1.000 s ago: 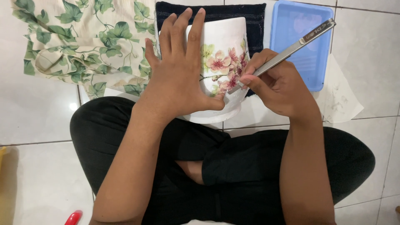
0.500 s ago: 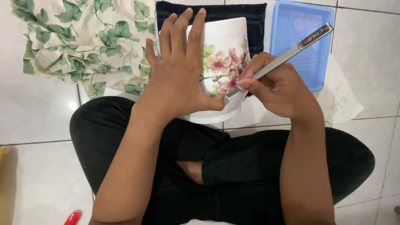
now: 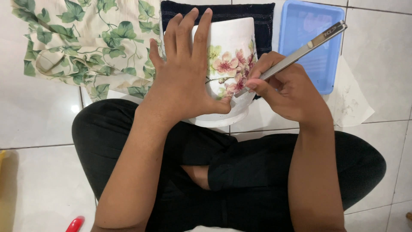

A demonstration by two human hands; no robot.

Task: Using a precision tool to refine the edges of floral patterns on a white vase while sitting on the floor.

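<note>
**White pot with pink blossoms, steadied on its side over our lap**

White round ceramic-looking pot with a pink flower and green leaf print [image 3: 229, 64] lies tilted on its side just beyond our crossed legs in black trousers [image 3: 240, 172], its rim toward us and its far end over a dark navy knitted cloth [image 3: 223, 13]. Our left hand [image 3: 184, 81] lies flat against its wall, fingers straight and slightly spread, thumb hooked near the rim. Our right hand [image 3: 287, 90] has its fingers pinched tight around a slim silver metal craft knife or pen-like tool [image 3: 300, 51], whose tip touches the flower print.

We judge the pot stiff, fairly heavy and breakable, with a smooth wall that could roll or slip; a broad palm on the side and a thumb at the rim look like the safest hold, away from the printed area.

Around us is a floor of large glossy white tiles [image 3: 38, 124]. A cream fabric printed with green ivy leaves [image 3: 86, 43] lies to the left, a shallow blue plastic tray [image 3: 317, 43] to the right, with a sheet of white paper [image 3: 352, 103] beside it. A small red object [image 3: 75, 224] shows at the lower left edge.
</note>
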